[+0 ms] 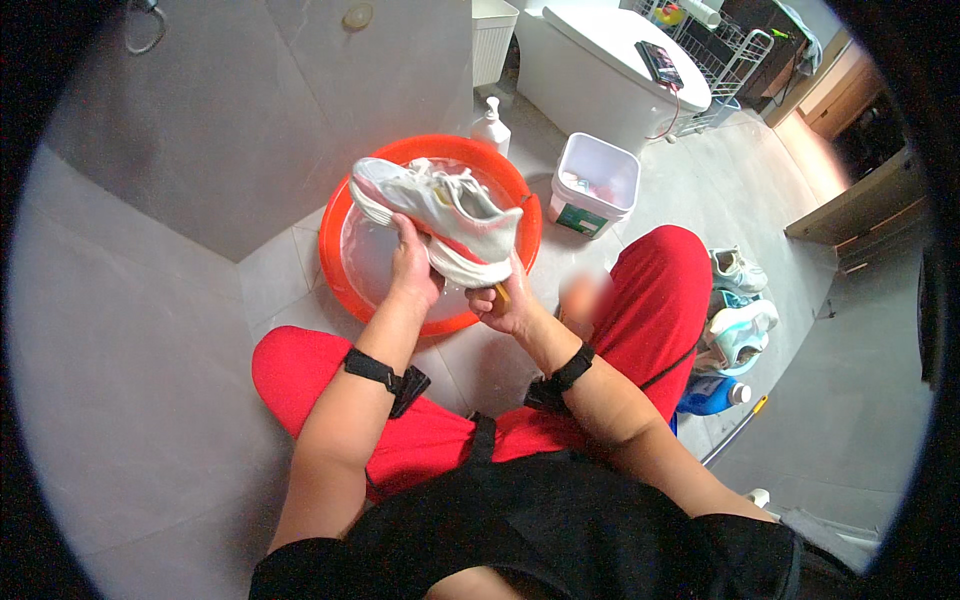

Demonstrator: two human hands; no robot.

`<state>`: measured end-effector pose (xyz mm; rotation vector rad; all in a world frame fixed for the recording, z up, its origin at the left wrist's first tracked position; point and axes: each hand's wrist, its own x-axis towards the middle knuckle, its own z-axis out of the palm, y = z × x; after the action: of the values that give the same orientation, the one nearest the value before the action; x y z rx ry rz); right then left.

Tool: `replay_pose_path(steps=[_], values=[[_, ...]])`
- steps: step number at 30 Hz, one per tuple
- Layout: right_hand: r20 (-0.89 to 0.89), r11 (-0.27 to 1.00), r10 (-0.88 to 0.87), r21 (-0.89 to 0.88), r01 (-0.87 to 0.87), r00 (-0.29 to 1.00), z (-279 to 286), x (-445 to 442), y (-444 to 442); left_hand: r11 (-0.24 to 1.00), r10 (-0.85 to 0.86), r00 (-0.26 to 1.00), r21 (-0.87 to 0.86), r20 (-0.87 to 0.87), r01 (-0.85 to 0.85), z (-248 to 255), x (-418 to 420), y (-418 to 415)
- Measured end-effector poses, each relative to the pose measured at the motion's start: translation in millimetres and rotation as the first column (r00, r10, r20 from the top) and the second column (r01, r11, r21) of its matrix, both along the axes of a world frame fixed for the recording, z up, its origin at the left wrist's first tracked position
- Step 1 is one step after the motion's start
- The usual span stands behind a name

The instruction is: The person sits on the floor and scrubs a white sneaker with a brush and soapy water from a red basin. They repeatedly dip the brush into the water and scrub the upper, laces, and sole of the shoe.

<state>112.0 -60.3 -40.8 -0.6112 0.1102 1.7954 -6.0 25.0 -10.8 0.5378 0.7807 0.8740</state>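
Observation:
A wet white running shoe point(450, 217) with pink-red trim is held sideways above a round orange-red basin point(330, 262) of cloudy water. My left hand point(415, 262) grips the shoe's sole near the middle, thumb up along its edge. My right hand point(506, 300) is at the heel end, its fingers closed around a yellowish-brown handle point(502, 298), probably of a brush; the rest of that tool is hidden behind the shoe. The palm side of the right hand also appears to support the heel.
A white tub point(596, 180) with things inside and a white pump bottle point(492, 129) stand beyond the basin. Several shoes point(739, 330) and a blue bottle point(709, 395) lie right of my knee. Farther back are a white toilet point(600, 67) with a phone point(660, 64) on it and a wire rack point(731, 67).

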Motion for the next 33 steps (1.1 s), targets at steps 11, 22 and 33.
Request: replay_pose_path(steps=[11,22,33], values=[[-0.370,0.984,0.062,0.177,0.004,0.927,2,20,-13,0.962,-0.126,0.989,0.254,0.080,0.102,-5,8,0],[-0.465,0.901,0.265,0.432,-0.045,0.845,14,22,-23,0.878,-0.305,0.949,0.411,0.079,0.247,16,-1,2],[0.141,0.957,-0.098,0.285,0.054,0.985,11,40,-12,0.660,0.184,0.928,0.740,-0.324,0.128,24,-22,22]])
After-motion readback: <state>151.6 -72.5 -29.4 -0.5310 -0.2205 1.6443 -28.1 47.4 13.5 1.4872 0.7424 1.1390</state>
